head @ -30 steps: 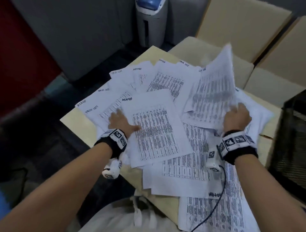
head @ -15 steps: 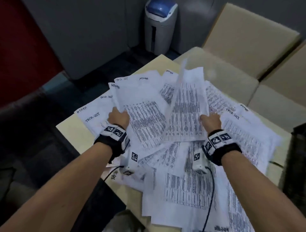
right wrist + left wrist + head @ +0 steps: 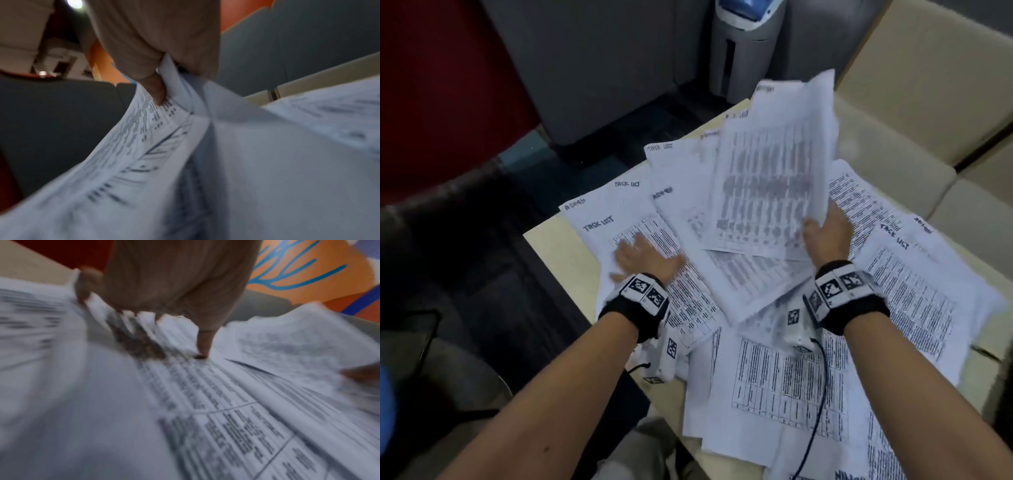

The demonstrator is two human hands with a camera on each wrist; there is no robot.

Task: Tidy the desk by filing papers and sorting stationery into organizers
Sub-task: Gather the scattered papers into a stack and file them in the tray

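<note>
Several printed sheets headed "TASK LIST" and "ADMIN" lie scattered over the beige desk (image 3: 551,250). My right hand (image 3: 825,236) grips a bundle of lifted sheets (image 3: 774,171) by its lower right corner, raised and blurred above the pile; in the right wrist view the thumb (image 3: 156,91) pinches these sheets (image 3: 164,138). My left hand (image 3: 643,257) lies flat with spread fingers on a "TASK LIST" sheet (image 3: 602,222) at the left of the pile. In the left wrist view its fingers (image 3: 203,344) press on the printed paper (image 3: 226,402).
A grey and blue bin (image 3: 746,41) stands on the floor beyond the desk. Beige cushioned seats (image 3: 914,102) are at the back right. A dark chair (image 3: 448,359) is at the lower left. A black cable (image 3: 818,411) runs from my right wrist over the papers.
The left hand let go of the sheet it was lifting and now lies flat on the pile's left. The right hand has lifted its bundle higher and to the right.
</note>
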